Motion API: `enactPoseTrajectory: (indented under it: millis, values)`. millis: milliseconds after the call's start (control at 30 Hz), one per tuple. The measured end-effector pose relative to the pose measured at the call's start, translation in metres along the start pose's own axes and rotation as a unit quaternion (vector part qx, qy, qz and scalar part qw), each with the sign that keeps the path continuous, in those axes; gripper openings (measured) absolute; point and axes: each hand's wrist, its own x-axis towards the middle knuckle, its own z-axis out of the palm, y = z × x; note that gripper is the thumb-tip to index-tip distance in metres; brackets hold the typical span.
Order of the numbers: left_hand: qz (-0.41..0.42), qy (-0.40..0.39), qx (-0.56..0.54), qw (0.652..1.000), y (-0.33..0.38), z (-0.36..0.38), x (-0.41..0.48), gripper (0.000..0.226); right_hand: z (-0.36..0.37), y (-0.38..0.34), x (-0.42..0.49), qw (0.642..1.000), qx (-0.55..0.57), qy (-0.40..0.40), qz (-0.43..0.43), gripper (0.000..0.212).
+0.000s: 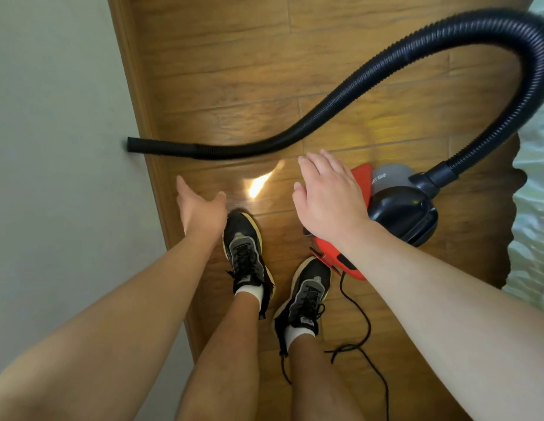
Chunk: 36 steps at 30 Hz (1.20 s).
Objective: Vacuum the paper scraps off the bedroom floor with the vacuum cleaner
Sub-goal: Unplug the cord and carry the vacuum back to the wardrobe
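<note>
Both hands spread flat, grasping nothing: left hand centre-left, right hand over the vacuum cleaner, centre-right on the floor. Hose arced across upper frame.

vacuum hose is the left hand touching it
Apart. The head view shows a strip of wooden floor between the vacuum hose and the fingertips of the left hand; the hand is open, holding nothing.

Pale lettering on the vacuum cleaner grey top is too blurred to read.
</note>
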Motion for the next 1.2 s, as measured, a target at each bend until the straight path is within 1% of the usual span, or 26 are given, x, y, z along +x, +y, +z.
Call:
enactPoseTrajectory:
  millis: [67, 133, 233, 367, 433, 733, 1067, 1200]
  values:
    - [0.037, -0.012, 0.046, 0.998, 0.003, -0.001, -0.007, 0.082, -0.001, -0.002, -0.001, 1.000, -0.002, -0.006, -0.005, 0.051]
    - [0.097, -0.031, 0.120, 0.988, 0.007, -0.003, -0.014, 0.069, -0.003, -0.004, -0.003, 1.000, -0.001, -0.005, -0.006, 0.051]
    - [0.179, -0.038, 0.230, 0.956, 0.014, -0.009, -0.020, 0.060, -0.008, -0.005, -0.006, 1.000, 0.001, -0.001, -0.003, 0.051]
    - [0.261, -0.018, 0.309, 0.915, 0.032, -0.016, -0.031, 0.054, -0.019, -0.002, -0.011, 1.000, 0.001, -0.002, 0.006, 0.052]
    - [0.287, -0.010, 0.330, 0.900, 0.043, -0.019, -0.038, 0.053, -0.027, 0.002, -0.015, 1.000, -0.003, 0.003, 0.011, 0.052]
    - [0.356, 0.005, 0.385, 0.852, 0.095, -0.033, -0.075, 0.052, -0.071, 0.012, -0.033, 0.999, 0.001, 0.031, 0.044, 0.052]
    - [0.413, 0.005, 0.403, 0.817, 0.147, -0.047, -0.123, 0.049, -0.114, 0.019, -0.061, 0.994, 0.017, 0.071, 0.082, 0.053]
    - [0.440, -0.002, 0.424, 0.792, 0.168, -0.054, -0.142, 0.050, -0.134, 0.025, -0.074, 0.990, 0.027, 0.104, 0.089, 0.052]
